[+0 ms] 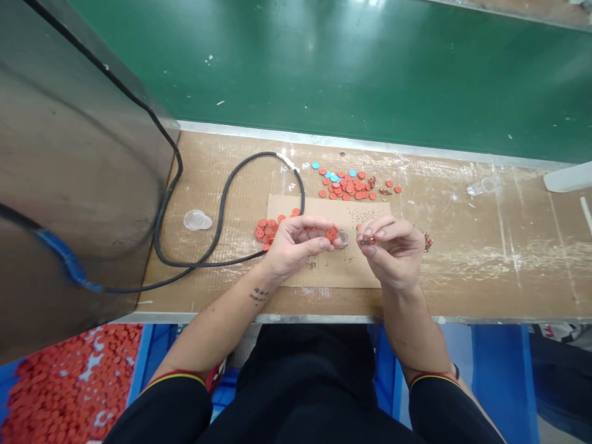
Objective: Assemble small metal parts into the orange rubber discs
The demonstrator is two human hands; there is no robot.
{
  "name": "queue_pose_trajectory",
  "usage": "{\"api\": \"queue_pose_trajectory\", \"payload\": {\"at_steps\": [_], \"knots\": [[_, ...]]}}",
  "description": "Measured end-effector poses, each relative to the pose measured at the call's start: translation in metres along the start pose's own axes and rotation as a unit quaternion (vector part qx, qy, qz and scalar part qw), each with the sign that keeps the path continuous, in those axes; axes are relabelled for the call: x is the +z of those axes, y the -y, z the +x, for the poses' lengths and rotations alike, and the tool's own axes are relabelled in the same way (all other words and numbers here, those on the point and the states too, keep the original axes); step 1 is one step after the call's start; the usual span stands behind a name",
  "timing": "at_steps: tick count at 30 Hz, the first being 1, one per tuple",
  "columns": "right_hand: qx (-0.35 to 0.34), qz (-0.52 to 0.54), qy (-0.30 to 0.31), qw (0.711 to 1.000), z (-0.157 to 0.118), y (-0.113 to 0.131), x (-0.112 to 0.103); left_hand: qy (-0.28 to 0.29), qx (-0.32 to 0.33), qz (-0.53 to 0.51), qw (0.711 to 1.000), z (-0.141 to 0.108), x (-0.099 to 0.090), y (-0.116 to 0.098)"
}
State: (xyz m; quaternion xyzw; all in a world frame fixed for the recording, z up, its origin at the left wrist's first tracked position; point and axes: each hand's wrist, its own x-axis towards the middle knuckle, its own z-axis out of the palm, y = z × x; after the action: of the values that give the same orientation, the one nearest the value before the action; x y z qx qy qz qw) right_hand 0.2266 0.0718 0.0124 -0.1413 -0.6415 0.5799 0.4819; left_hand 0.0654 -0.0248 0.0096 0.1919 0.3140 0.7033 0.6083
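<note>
A green surface (300,80) fills the far side. In front of you runs a bench (499,271) covered in cardboard, with a metal housing (69,154) standing at its left end. Below the near edge, on the left, a blue crate (141,364) holds a great mass of loose red discs (69,385); another crate (502,370) is on the right. A black cable (226,191) loops over the left part of the bench, and a flat cardboard sheet (337,274) lies in the middle.

Your two hands meet over that sheet, nearly touching. Your left hand (300,242) grasps a red disc (331,235) at the fingertips, with a clear round piece (342,239) beside it. Your right hand (391,250) pinches a small shiny piece (367,241) between thumb and fingers; its exact make-up is too small to tell.

As for progress, you seem to be partway through. One heap (351,186) lies beyond the sheet, mostly red, with a few blue discs (333,178) and a couple of shiny bits; another heap (264,233) sits left of your left hand. These look unworked. A little cluster (428,241) of shiny pieces, just right of your right hand, may be finished ones, though I cannot be sure.
</note>
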Motion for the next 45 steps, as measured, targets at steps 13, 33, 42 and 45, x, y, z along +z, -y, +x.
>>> {"api": "queue_pose_trajectory", "payload": {"at_steps": [13, 33, 42, 45], "knots": [[-0.014, -0.015, 0.004, 1.0, 0.001, 0.0, 0.003, 0.011, -0.01, 0.023, 1.0, -0.001, 0.001, 0.001], [-0.075, -0.123, -0.009, 0.99, -0.005, -0.005, 0.01, 0.002, -0.02, 0.005, 1.0, 0.003, 0.0, 0.009], [-0.097, -0.14, 0.006, 0.985, -0.005, -0.007, 0.01, -0.024, -0.03, 0.014, 0.999, 0.004, 0.001, 0.009], [-0.102, -0.144, 0.007, 0.984, -0.005, -0.007, 0.011, -0.024, -0.031, 0.019, 0.999, 0.004, 0.002, 0.008]]}}
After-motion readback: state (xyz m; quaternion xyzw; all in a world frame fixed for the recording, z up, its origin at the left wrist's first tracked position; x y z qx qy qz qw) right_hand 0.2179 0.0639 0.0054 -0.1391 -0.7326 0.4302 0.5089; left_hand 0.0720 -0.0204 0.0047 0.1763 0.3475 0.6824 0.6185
